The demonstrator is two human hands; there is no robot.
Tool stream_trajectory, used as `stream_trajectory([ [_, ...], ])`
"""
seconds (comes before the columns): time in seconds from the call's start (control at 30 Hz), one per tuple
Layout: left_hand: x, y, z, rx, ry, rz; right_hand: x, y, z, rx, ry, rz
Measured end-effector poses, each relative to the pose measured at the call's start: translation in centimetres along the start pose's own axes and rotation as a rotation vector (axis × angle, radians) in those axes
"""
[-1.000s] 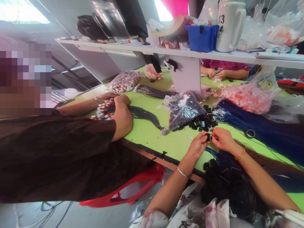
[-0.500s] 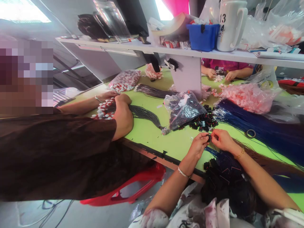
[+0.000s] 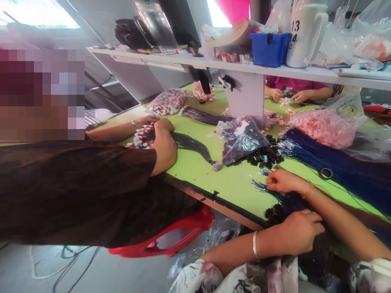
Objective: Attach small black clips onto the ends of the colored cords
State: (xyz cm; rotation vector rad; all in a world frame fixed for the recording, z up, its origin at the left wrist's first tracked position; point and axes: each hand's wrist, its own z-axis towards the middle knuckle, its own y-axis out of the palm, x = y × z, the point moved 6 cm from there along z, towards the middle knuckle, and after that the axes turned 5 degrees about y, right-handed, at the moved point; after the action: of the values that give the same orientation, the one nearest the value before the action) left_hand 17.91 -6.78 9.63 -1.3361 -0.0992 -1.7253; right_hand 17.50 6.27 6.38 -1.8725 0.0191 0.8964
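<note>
My right hand [image 3: 279,180] is over the table's front part, its fingers closed at a bundle of thin blue wires [image 3: 260,185] with bare silvery tips. Lower down, my left hand [image 3: 302,232] is over my lap, fingers curled down; whatever they hold is hidden. Small black connectors [image 3: 274,212] lie just beyond that hand at the table edge, partly covered by it. A heap of loose black connectors [image 3: 265,158] lies behind my right hand, beside a clear bag of black pieces [image 3: 241,140].
To the right lie a thick bundle of dark blue wires [image 3: 308,152], a tape roll [image 3: 326,173] and a bag of pink connectors [image 3: 324,128]. At left, a co-worker's arm [image 3: 165,148] reaches across near grey wires [image 3: 195,145]. A shelf [image 3: 214,65] spans above; a red stool [image 3: 171,240] stands below.
My hands have come apart. The left hand moved down from the black connector at the table to my lap; the right stayed near the wires, its fingers now more curled. The view shifted slightly.
</note>
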Motion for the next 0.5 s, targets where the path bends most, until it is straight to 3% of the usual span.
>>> stream_trajectory([
  [0.07, 0.0, 0.4, -0.1, -0.02, 0.04, -0.033, -0.2, 1.4, 0.3, 0.017, 0.048, -0.122],
  [0.13, -0.7, -1.3, -0.5, 0.061, 0.024, -0.097, -0.1, 2.4, 0.3, 0.037, 0.076, -0.182],
  [0.23, -3.8, -7.1, -1.4, 0.335, -0.131, -0.143, 0.1, 2.9, 0.1, 0.04, 0.069, -0.186],
  [0.3, -6.9, -12.2, -2.6, 0.631, -0.285, -0.047, 0.2, 2.7, -0.2, 0.058, 0.057, -0.183],
  [0.33, -8.3, -14.3, -3.1, 0.709, -0.346, 0.043, 0.2, 2.6, -0.3, 0.075, 0.051, -0.183],
  [0.4, -11.0, -16.9, -3.4, 0.668, -0.429, 0.228, 0.5, 2.3, -0.4, 0.118, 0.045, -0.165],
  [0.5, -14.0, -18.2, -3.7, 0.539, -0.506, 0.375, 1.4, 2.2, -0.2, 0.167, 0.065, -0.032],
])
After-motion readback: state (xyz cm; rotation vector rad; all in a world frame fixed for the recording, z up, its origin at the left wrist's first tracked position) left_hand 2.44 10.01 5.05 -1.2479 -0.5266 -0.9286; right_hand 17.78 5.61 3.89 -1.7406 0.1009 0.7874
